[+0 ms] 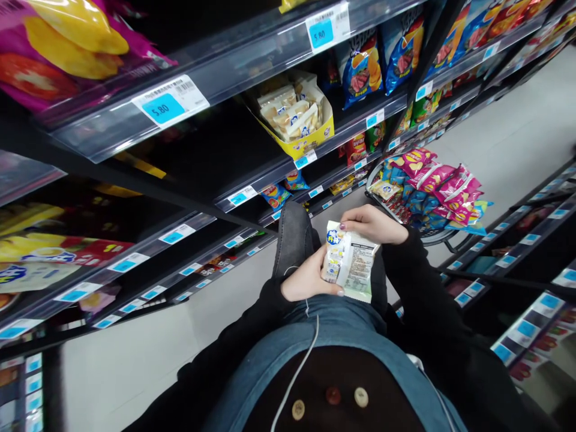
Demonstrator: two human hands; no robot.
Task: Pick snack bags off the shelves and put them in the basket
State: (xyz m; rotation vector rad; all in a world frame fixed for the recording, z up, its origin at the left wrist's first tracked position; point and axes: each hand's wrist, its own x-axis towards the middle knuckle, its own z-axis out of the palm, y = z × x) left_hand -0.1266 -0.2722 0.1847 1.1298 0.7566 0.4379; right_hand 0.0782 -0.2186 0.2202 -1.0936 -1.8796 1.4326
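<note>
I hold several small white snack packets [348, 264] in front of my lap, over my raised knee. My left hand [308, 279] grips the stack from below, fingers wrapped round its lower edge. My right hand [371, 223] pinches the top of the stack from above. One packet faces up with a blue logo, another shows its printed back. Both sleeves are black.
Dark shelves [252, 66] with blue price tags rise on the left, holding a yellow box of white packets [299, 117] and blue chip bags [362, 66]. A wire basket [373, 195] piled with pink and blue bags stands ahead. Another shelf unit [531, 264] is on the right.
</note>
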